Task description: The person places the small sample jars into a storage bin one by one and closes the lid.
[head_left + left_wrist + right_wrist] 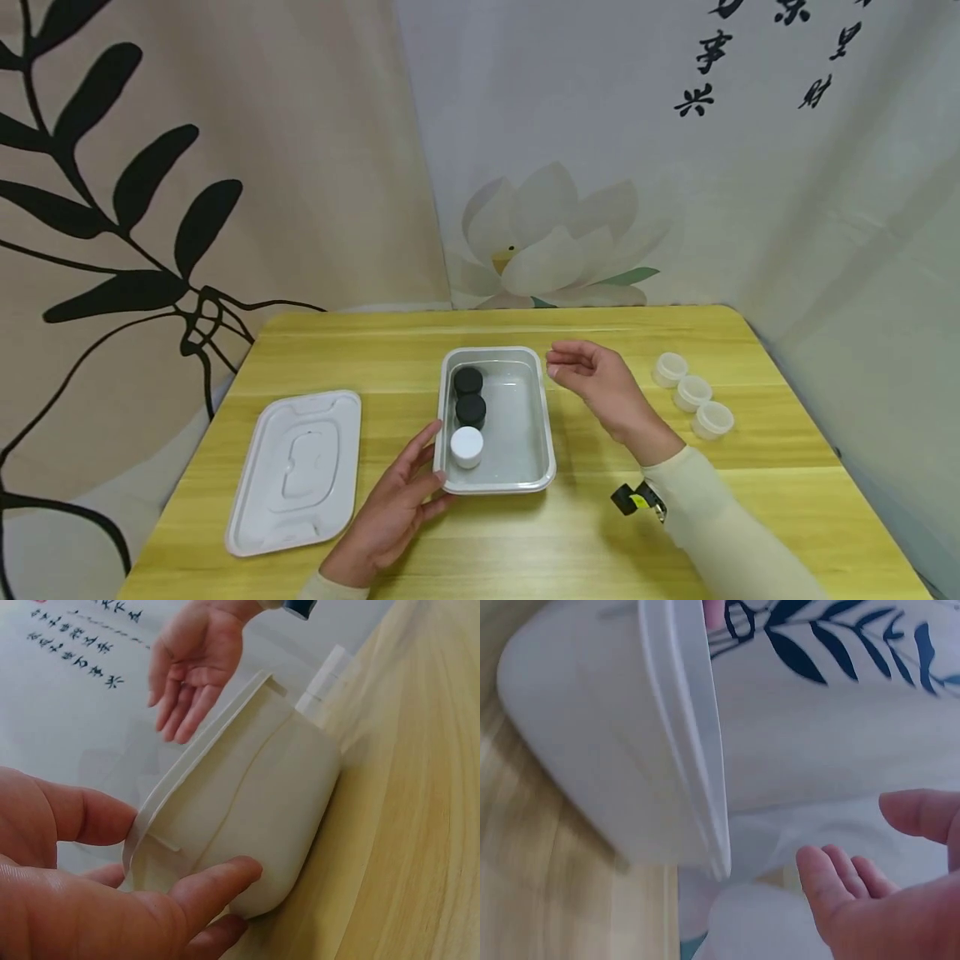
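The left hand steadies the tray at its near left corner, fingers straight. Inside the tray stand two black jars and a white one. The right hand hovers just right of the tray, relaxed, holding nothing. Further right sit three cups; left of the tray lies the lid. Seemingly between placements; the next reach needs a clean pinch.

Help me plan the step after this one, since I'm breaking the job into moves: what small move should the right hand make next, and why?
Probably reach the right hand toward the three open white cups to its right. It hovers empty beside the tray, which the left hand steadies. The tray already holds two black-lidded jars and one white-lidded jar, with its right half bare.
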`<action>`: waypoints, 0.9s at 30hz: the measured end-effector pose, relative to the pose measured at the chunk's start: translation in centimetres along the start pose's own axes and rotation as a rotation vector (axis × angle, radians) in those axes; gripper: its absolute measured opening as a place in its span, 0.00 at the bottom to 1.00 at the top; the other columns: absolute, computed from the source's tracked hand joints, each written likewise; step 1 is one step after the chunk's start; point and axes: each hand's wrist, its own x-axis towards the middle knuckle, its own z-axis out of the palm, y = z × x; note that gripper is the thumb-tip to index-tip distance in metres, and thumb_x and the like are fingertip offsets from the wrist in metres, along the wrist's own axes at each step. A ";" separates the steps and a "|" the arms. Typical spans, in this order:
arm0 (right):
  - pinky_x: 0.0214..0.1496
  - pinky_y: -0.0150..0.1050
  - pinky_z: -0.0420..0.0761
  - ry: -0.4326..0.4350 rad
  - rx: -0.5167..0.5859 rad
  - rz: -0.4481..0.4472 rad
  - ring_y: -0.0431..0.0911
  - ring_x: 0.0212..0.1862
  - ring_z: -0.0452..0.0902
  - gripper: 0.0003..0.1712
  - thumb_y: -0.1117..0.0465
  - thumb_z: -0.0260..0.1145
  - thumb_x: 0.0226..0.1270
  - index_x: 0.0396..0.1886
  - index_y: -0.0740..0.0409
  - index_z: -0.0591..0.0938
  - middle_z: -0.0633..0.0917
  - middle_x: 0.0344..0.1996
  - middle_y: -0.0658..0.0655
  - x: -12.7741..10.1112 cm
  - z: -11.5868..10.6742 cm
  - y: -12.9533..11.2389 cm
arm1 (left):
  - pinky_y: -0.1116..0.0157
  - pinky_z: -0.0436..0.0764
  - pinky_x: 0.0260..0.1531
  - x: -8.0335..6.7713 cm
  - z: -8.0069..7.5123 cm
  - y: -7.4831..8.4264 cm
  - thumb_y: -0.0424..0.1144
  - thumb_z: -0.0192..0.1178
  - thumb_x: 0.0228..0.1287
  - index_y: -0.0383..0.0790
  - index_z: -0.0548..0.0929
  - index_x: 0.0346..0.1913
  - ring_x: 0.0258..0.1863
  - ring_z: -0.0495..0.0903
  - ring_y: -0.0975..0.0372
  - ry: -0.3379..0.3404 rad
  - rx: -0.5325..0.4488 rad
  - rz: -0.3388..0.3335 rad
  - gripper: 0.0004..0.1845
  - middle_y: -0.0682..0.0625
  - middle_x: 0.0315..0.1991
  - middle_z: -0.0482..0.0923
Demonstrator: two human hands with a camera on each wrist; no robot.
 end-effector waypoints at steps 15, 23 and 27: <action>0.61 0.25 0.80 0.172 0.010 0.051 0.29 0.55 0.80 0.34 0.59 0.64 0.80 0.78 0.67 0.67 0.79 0.63 0.54 -0.6 -7.3 3.7 | 0.53 0.80 0.65 0.2 -0.2 0.0 0.28 0.53 0.77 0.56 0.49 0.87 0.72 0.71 0.44 -0.017 -0.003 -0.003 0.43 0.36 0.84 0.47; 0.57 0.21 0.79 0.253 -0.042 0.110 0.29 0.54 0.78 0.33 0.60 0.64 0.80 0.78 0.67 0.67 0.79 0.63 0.54 -0.3 -8.4 6.3 | 0.52 0.80 0.66 0.2 -0.4 0.1 0.28 0.54 0.77 0.56 0.50 0.87 0.72 0.72 0.44 -0.019 -0.006 -0.009 0.44 0.36 0.84 0.47; 0.56 0.19 0.78 0.269 -0.062 0.133 0.39 0.62 0.76 0.35 0.60 0.66 0.78 0.78 0.68 0.67 0.74 0.72 0.65 -0.2 -8.4 7.5 | 0.52 0.80 0.65 0.3 -0.4 0.1 0.28 0.54 0.77 0.56 0.49 0.87 0.71 0.72 0.45 -0.019 -0.011 -0.016 0.43 0.36 0.84 0.47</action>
